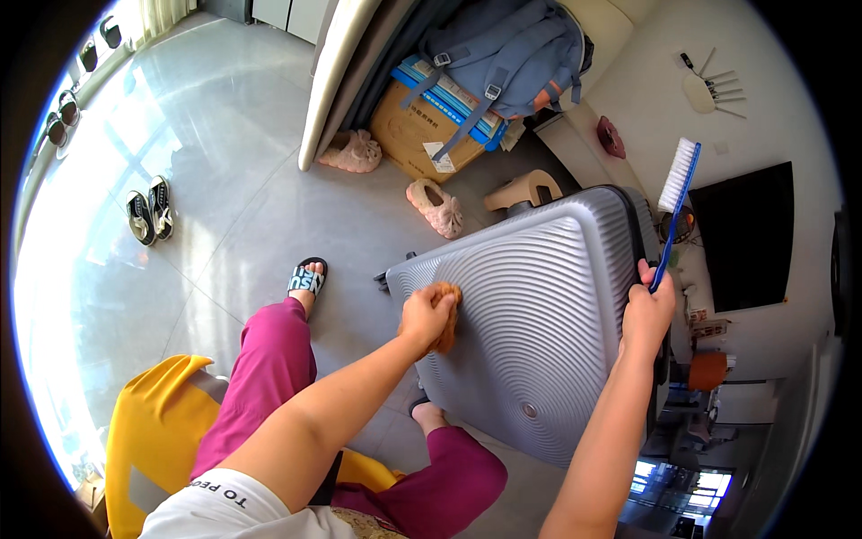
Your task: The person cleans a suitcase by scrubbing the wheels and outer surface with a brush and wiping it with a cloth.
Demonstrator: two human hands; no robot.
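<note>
Suitcase (pixel 530 314), grey and ribbed, stands on the floor between both hands; left hand (pixel 428 314) presses an orange-brown cloth (pixel 448 316) on its shell; right hand (pixel 648 310) grips a blue brush (pixel 675 202), bristles raised off it; wiping looks underway, most of the shell seemingly left.

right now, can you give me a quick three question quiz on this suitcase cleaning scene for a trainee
1. True or false: the left hand presses an orange-brown cloth on the ribbed grey suitcase.
2. What does the right hand hold?
A. a blue-handled brush with white bristles
B. a spray bottle
C. a sponge
3. Fill in: two pink fluffy ______ lie on the floor beyond the suitcase.

Key
1. True.
2. A: the brush points up, bristles off the shell.
3. Slippers, near a cardboard box.
</note>
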